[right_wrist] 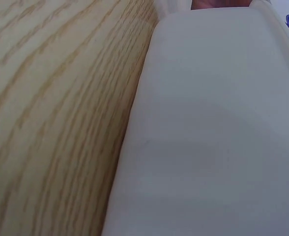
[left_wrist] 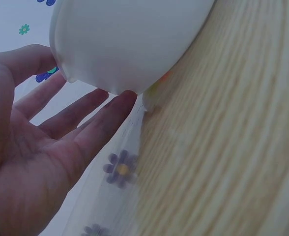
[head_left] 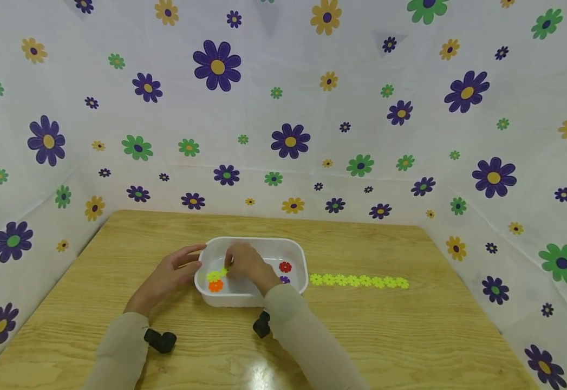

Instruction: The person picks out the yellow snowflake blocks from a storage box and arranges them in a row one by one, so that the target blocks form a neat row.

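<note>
A white plastic tray stands mid-table with a few flower-shaped plastic discs inside. My right hand reaches into it, fingers curled down and pinching a small yellow flower disc at the tips. Beside that lie another yellow disc and an orange disc. A red disc and a partly covered purple disc are on the tray's right side. My left hand rests its loosely extended fingertips against the tray's left end; the left wrist view shows these fingers at the wall.
A straight row of yellow flower discs extends rightward over the wooden table from beside the tray. White cloth with printed flowers hangs behind and along both sides. In the right wrist view the tray's outer wall hides my right hand.
</note>
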A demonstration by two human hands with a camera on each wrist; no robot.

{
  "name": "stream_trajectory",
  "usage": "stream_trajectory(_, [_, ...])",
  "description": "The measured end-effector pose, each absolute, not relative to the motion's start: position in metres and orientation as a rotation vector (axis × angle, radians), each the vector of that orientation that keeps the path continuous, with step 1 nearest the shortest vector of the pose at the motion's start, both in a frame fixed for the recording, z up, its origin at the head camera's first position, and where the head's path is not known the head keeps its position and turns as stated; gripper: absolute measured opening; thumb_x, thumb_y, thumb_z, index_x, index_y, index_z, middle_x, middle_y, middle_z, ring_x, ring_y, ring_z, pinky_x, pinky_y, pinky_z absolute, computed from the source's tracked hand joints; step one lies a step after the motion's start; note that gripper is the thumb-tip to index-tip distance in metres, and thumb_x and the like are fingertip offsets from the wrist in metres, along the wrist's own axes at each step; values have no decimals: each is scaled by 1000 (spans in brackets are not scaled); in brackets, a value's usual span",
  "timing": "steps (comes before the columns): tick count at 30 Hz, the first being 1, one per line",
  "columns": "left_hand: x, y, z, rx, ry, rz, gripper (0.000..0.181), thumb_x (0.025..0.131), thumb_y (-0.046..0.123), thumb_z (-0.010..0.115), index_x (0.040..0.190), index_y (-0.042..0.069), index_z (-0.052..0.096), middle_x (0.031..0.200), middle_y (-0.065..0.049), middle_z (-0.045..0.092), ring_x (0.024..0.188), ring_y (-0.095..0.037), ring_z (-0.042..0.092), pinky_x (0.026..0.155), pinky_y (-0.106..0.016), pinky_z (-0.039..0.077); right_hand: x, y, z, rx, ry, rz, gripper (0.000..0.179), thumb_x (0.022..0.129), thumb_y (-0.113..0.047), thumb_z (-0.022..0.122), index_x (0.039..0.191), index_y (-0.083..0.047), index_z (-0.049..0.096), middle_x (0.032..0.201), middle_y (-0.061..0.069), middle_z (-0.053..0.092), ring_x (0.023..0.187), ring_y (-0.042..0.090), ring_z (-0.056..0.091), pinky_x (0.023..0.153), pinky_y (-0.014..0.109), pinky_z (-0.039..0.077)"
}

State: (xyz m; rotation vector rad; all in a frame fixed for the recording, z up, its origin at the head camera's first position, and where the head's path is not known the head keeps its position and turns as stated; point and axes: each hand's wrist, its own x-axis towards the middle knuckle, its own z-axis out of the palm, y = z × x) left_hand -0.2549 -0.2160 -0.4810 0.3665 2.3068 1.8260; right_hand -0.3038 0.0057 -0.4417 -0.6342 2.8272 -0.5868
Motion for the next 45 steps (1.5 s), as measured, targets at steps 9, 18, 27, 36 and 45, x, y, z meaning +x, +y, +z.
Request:
stream_trajectory(9, [-254,-215,-478,362,2303,1825,57,107,26,57,159,12,39,161,-28,39,145,-50,44,106,-37,57,-303,6,-440,-587,2814,-577,19,82,-12,85,95,-11,72,95,1,66,83,14,54,76,24,50])
stream_trajectory(18, [-254,-215,-478,366,2298,1815,57,107,23,56,159,12,37,162,-28,38,145,-50,44,107,-38,56,-304,11,-439,-601,2807,-591,17,84,-15,85,89,-12,70,91,0,67,78,12,54,69,21,47])
stream_trajectory(27, [-255,-215,-480,353,2300,1811,57,107,26,57,159,13,38,162,-28,38,145,-49,44,108,-39,55,-298,29,-425,-622,2703,-693,8,89,-11,80,94,-10,73,92,3,69,69,9,57,64,18,48])
stream_trajectory(36, [-254,-215,-480,361,2302,1829,56,107,25,57,158,13,40,160,-27,40,145,-49,45,107,-38,55,-292,59,-406,-602,2568,-909,7,95,-7,72,100,-8,76,92,10,74,62,13,63,61,24,60])
stream_trajectory(45, [-253,-214,-480,367,2303,1837,57,106,27,58,158,14,40,160,-27,41,145,-49,45,107,-37,56,-283,88,-389,-623,2589,-962,15,99,-7,65,107,-8,78,92,11,75,66,16,66,66,36,63])
